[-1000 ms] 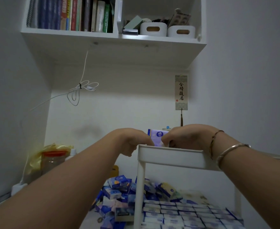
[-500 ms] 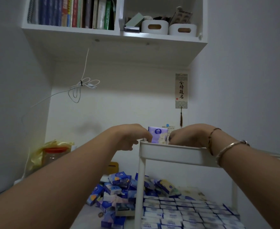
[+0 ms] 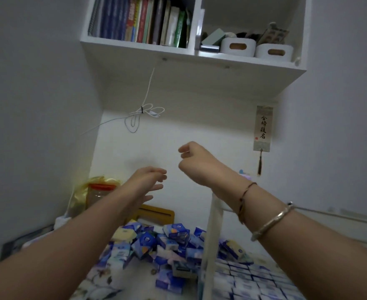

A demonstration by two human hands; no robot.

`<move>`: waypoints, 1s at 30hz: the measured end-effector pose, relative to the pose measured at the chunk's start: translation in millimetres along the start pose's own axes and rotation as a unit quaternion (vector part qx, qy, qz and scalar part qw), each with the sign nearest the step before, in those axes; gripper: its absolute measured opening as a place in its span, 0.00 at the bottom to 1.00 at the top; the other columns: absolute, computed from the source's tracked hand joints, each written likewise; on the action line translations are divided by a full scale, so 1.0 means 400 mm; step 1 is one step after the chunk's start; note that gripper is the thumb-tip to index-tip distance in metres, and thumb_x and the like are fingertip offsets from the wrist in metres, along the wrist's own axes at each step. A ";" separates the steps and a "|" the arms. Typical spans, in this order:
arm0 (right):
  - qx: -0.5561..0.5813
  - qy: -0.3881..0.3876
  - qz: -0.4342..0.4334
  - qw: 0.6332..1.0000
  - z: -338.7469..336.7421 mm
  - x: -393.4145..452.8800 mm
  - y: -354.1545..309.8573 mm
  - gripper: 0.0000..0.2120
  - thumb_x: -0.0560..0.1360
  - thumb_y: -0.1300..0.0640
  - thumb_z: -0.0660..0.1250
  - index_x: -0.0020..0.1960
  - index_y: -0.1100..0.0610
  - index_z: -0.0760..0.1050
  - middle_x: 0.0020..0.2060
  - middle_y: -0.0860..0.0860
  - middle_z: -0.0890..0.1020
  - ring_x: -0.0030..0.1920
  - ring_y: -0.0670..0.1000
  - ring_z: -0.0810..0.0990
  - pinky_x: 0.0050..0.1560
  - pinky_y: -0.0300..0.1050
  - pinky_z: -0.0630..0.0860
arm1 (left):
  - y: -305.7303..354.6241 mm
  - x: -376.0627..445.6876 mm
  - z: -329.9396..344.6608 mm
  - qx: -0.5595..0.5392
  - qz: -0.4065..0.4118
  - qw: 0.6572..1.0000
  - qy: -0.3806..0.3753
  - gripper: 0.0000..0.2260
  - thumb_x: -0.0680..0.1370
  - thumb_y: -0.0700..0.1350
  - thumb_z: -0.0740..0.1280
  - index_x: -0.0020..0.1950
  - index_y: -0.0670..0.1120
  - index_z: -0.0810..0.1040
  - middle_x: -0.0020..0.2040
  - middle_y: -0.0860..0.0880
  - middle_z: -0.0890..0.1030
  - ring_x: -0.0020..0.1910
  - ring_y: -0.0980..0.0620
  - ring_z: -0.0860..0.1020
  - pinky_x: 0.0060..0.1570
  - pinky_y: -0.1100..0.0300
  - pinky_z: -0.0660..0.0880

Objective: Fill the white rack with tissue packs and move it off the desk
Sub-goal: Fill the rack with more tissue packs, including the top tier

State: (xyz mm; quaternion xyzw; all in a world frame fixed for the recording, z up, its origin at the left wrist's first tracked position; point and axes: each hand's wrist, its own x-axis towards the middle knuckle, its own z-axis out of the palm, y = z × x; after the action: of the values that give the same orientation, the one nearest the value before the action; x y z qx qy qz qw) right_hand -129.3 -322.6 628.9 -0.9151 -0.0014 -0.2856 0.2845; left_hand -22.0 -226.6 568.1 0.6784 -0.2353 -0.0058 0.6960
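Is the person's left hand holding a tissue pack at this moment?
No, the left hand is raised with straight, spread fingers and holds nothing; the small blue and white tissue packs lie piled below.

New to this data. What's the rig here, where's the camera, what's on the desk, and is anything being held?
There is no machine: a person works with bare hands, filmed by one wide-angle camera worn on the head, looking forward and down.

The left hand is raised with fingers spread and relaxed, holding nothing. The right hand, on the arm with a silver bangle and a thin cord bracelet, has loosely curled fingers and is also empty.

On the desk lies a loose heap of small blue and white tissue packs. The white plastic rack stands beside the heap; its lower shelf holds neat rows of packs. Its top is mostly hidden by the right arm.
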 end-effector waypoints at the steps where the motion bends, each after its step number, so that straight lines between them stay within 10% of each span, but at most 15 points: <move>1: 0.008 -0.009 -0.002 1.000 0.034 -0.003 0.002 0.23 0.77 0.65 0.57 0.71 0.56 0.62 0.66 0.55 0.71 0.50 0.49 0.71 0.47 0.40 0.72 | -0.025 -0.003 -0.023 -0.004 -0.007 1.000 0.013 0.10 0.79 0.38 0.59 0.51 0.49 0.78 0.58 0.49 0.78 0.59 0.49 0.76 0.61 0.49 0.67; 7: 0.021 -0.083 0.039 0.996 0.298 -0.001 0.088 0.20 0.77 0.65 0.58 0.68 0.60 0.61 0.55 0.56 0.73 0.45 0.53 0.74 0.39 0.44 0.70 | -0.225 -0.025 -0.147 -0.008 -0.072 0.992 0.103 0.07 0.79 0.39 0.61 0.47 0.46 0.79 0.47 0.47 0.79 0.44 0.52 0.76 0.43 0.57 0.69; 12: -0.026 -0.108 0.088 0.990 0.484 0.031 0.240 0.15 0.76 0.64 0.60 0.62 0.61 0.63 0.38 0.51 0.65 0.33 0.49 0.64 0.29 0.40 0.61 | -0.425 -0.032 -0.190 0.053 -0.072 0.987 0.130 0.09 0.80 0.37 0.60 0.44 0.45 0.78 0.55 0.43 0.80 0.50 0.49 0.76 0.49 0.55 0.71; 17: -0.071 -0.140 0.089 0.983 0.618 0.049 0.354 0.23 0.75 0.59 0.63 0.69 0.57 0.62 0.58 0.58 0.72 0.54 0.58 0.73 0.45 0.48 0.68 | -0.550 -0.049 -0.179 0.112 -0.053 0.979 0.160 0.08 0.78 0.34 0.60 0.51 0.44 0.77 0.57 0.50 0.77 0.49 0.53 0.77 0.50 0.55 0.74; 22: -0.109 -0.171 -0.005 0.979 0.717 0.074 0.366 0.33 0.72 0.51 0.67 0.74 0.49 0.59 0.72 0.53 0.64 0.73 0.60 0.60 0.72 0.57 0.60 | -0.552 -0.037 -0.198 0.094 -0.006 0.976 0.195 0.11 0.77 0.32 0.58 0.51 0.45 0.76 0.49 0.52 0.78 0.49 0.54 0.76 0.48 0.59 0.73; 30: -0.163 -0.055 -0.086 0.981 0.787 0.057 0.339 0.24 0.72 0.64 0.66 0.66 0.56 0.66 0.61 0.55 0.70 0.59 0.57 0.72 0.56 0.49 0.70 | -0.569 -0.042 -0.228 0.189 -0.006 0.970 0.152 0.25 0.69 0.28 0.62 0.63 0.46 0.70 0.61 0.49 0.71 0.56 0.54 0.70 0.54 0.63 0.67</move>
State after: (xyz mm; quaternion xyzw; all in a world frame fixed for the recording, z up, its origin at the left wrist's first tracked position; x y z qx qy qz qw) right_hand 76.4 -275.7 357.9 -0.9600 -0.0487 -0.2548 0.1055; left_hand 64.5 -153.6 350.0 0.7917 -0.1199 0.1376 0.5830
